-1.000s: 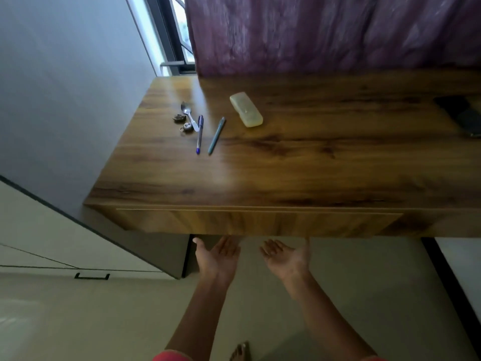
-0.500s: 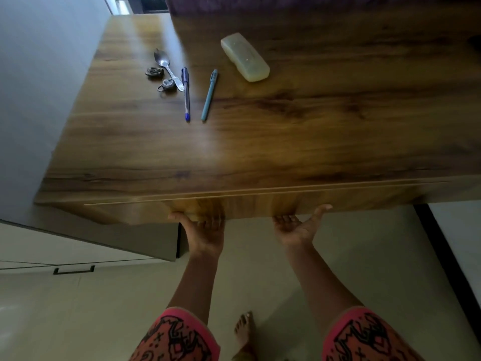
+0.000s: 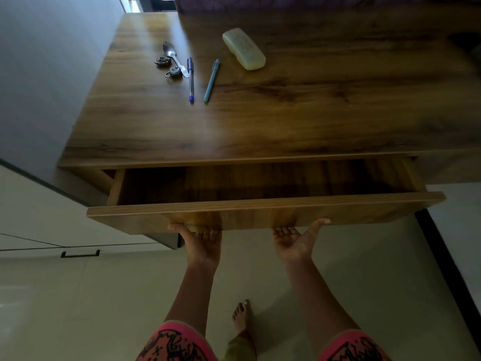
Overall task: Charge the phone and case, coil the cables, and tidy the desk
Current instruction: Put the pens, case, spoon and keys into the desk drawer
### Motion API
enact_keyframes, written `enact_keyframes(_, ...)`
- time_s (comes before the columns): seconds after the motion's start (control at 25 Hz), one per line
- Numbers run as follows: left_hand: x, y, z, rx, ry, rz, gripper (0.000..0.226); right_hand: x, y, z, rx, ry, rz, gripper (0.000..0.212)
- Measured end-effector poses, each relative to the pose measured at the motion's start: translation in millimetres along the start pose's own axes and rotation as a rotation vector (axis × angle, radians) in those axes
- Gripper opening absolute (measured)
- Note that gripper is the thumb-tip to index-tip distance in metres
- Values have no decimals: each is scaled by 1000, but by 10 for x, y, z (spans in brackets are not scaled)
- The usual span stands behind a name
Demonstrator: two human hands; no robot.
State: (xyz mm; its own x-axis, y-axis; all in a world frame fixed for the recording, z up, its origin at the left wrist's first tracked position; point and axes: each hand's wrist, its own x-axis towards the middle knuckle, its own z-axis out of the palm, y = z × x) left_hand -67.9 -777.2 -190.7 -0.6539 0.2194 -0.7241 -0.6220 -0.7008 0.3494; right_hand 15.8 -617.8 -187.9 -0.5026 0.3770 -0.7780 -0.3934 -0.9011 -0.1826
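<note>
1. The left hand (image 3: 201, 243) is palm up under the front board of the drawer (image 3: 260, 213). Its fingers hook round the lower edge of the board, and its thumb lies on the front face.
2. The right hand (image 3: 294, 241) grips the same lower edge in the same way, palm up, with its thumb stretched out to the right along the board. The fingertips of both hands are hidden behind the board.
3. The two hands are apart, both in the lower middle of the frame, near the middle of the drawer front.
4. The drawer stands out from the desk (image 3: 286, 126), and its wooden bottom shows in the shadow.
5. On the desk top, in the upper middle of the frame, a pale case (image 3: 244, 49) lies flat and slanted.
6. Left of the case lie a teal pen (image 3: 211, 80) and a blue pen (image 3: 190, 79), near each other but not touching.
7. Further left lies a spoon (image 3: 173, 57); its handle end is just beside the blue pen. Two small metal things (image 3: 161, 61) lie beside the spoon; I cannot tell what they are.
8. At the upper right edge there is a dark shape (image 3: 468, 43) on the desk, too dim to name.
9. A grey wall (image 3: 52, 74) fills the upper left, and a purple curtain (image 3: 312, 1) runs along the top.
10. At the lower left is a pale cupboard with a black handle (image 3: 80, 254). A bare foot (image 3: 242, 316) stands on the floor (image 3: 104, 308) between the arms, and pink patterned sleeves (image 3: 177, 345) show at the bottom.
</note>
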Motion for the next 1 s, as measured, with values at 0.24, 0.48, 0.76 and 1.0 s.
enact_keyframes(0.24, -649, -209, -636, 30, 40, -10, 108, -599, 66, -738, -30, -4, 13, 109)
enact_keyframes(0.48, -1294, -392, -1308, 54, 24, -8, 111, -1202, 121, -1500, -49, -21, 38, 109)
enact_keyframes(0.76, -1891, -506, -1613, 44, 44, -33, 105, -1654, 156, -1976, -56, -38, 59, 108)
enact_keyframes(1.0, -1890, -503, -1696, 55, 61, -40, 108, -1701, 109, -2010, -86, -24, 74, 109)
